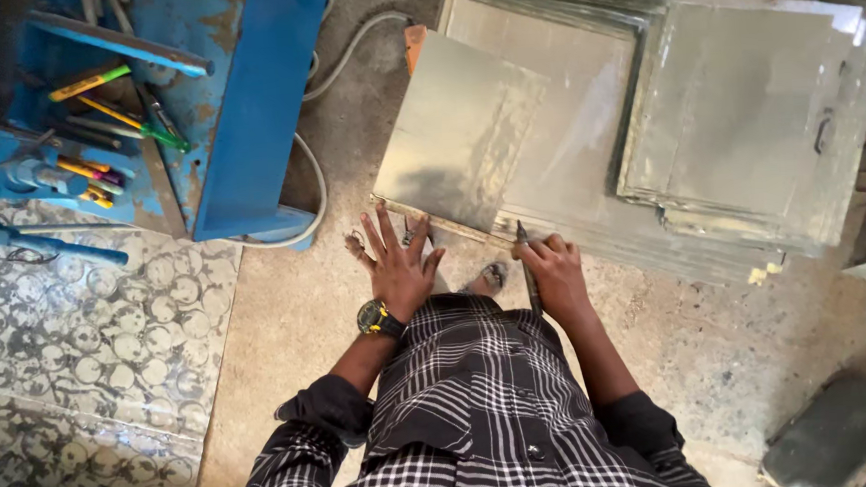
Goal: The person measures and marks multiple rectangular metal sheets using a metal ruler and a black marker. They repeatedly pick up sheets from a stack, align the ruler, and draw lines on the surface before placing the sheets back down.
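Observation:
My left hand (400, 264) is spread wide, fingers apart, hovering just below the near edge of a square metal sheet (456, 127) that lies tilted on a stack of sheets. A dark watch sits on that wrist. My right hand (552, 271) is closed around a thin dark tool (528, 268) like a scriber, its tip at the sheet's near edge. A sandalled foot (493, 275) shows between my hands.
More stacks of metal sheets (746, 124) lie to the right and at the top. A blue machine (244, 95) holding pens and screwdrivers stands at upper left, with a grey cable beside it. Punched-out sheet scrap (80, 365) covers the floor on the left.

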